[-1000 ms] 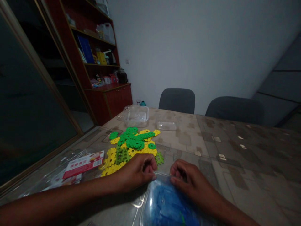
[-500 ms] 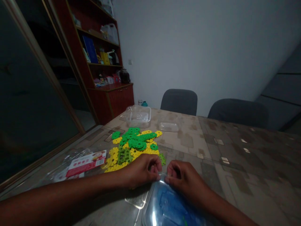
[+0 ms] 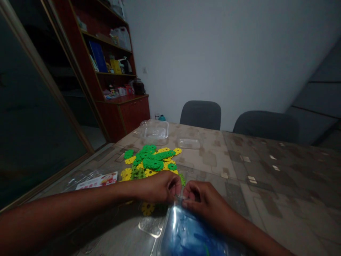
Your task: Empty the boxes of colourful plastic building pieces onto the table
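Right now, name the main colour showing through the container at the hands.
Blue shows through the container, best in the head view.

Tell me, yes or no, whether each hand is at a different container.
No, the left hand and right hand are both at the far edge of one clear container with blue contents.

The clear container (image 3: pixel 190 231) is cut off below — the left forearm (image 3: pixel 80 208) partly hides a printed card (image 3: pixel 99 180).
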`<state>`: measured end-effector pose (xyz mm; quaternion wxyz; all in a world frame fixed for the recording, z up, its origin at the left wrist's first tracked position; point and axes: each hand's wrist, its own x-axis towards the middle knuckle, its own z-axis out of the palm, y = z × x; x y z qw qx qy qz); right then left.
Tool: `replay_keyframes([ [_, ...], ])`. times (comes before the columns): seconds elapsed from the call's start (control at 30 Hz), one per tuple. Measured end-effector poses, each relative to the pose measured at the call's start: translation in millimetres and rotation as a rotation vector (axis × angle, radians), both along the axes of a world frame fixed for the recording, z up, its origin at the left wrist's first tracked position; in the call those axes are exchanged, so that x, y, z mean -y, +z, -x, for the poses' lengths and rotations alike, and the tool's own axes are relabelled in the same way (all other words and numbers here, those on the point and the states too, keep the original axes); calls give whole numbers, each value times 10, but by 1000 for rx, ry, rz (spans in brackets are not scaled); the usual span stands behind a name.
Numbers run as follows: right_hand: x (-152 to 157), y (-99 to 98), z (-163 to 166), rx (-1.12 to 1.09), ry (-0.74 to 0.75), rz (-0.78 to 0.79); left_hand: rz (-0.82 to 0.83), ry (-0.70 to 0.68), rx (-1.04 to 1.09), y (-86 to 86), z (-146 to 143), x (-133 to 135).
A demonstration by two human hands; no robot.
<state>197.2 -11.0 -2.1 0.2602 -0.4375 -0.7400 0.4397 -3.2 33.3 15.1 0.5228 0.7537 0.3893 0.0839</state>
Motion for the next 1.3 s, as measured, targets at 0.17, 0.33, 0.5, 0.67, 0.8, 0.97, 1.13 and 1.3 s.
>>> replay_keyframes([
  [0.17,-13,2,-7,201,-85,-145,-176,-59,-119,137,-13,1],
  [0.33,-3,37,-121,262,-64,-165,-93,-38,-8,187,-3,46],
  [0.5,69,29,-349,367,-69,-171,54,-25,75,154,-6,147],
  [0.67,178,-76,-533,300,-50,-119,118,128,249,-29,-67,179],
  [0.8,276,-198,-528,230,-184,-106,151,222,320,-131,-89,196],
  [0.97,337,-224,-429,188,-249,-170,423,19,277,-43,-14,237],
  [1.13,315,-145,-405,205,-225,-242,510,41,323,48,64,289],
  [1.3,261,-149,-444,243,-216,-246,725,113,501,-33,59,324],
])
